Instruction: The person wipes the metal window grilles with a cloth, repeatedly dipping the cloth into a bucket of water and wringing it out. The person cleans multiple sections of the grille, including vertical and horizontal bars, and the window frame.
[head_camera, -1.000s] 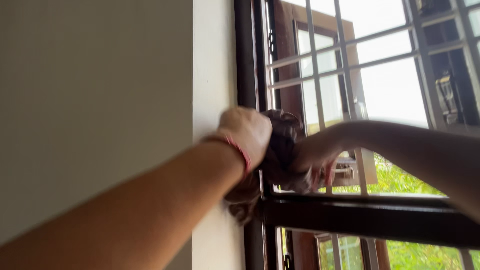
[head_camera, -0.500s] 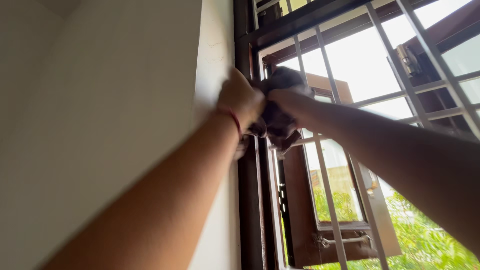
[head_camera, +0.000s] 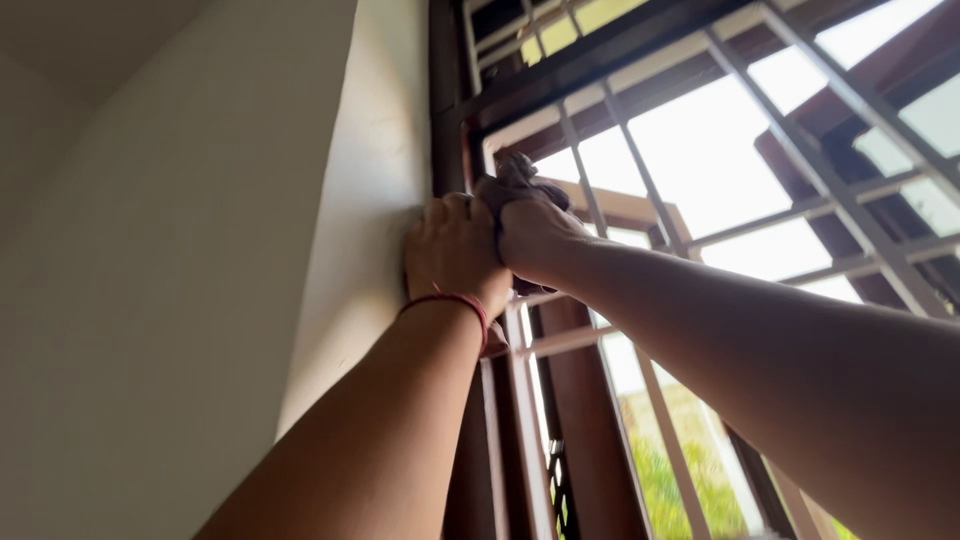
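Both my arms reach up to the left side of a dark wooden window frame (head_camera: 446, 120). My left hand (head_camera: 452, 250), with a red thread band on its wrist, is closed on a dark brown cloth (head_camera: 517, 172) and presses against the frame post. My right hand (head_camera: 535, 235) grips the same cloth from the right, just beside the left hand. Only the cloth's top bunch shows above the fingers; the remainder is hidden by both hands.
A metal grille (head_camera: 640, 180) of pale bars covers the window. Behind it an open wooden shutter (head_camera: 590, 420) hangs outward, with green foliage (head_camera: 670, 470) below. A plain white wall (head_camera: 200, 250) fills the left side.
Both hands have slid the cloth upward along the frame post, from the lower crossbar level to near the upper crossbar. My view has tilted up with them.
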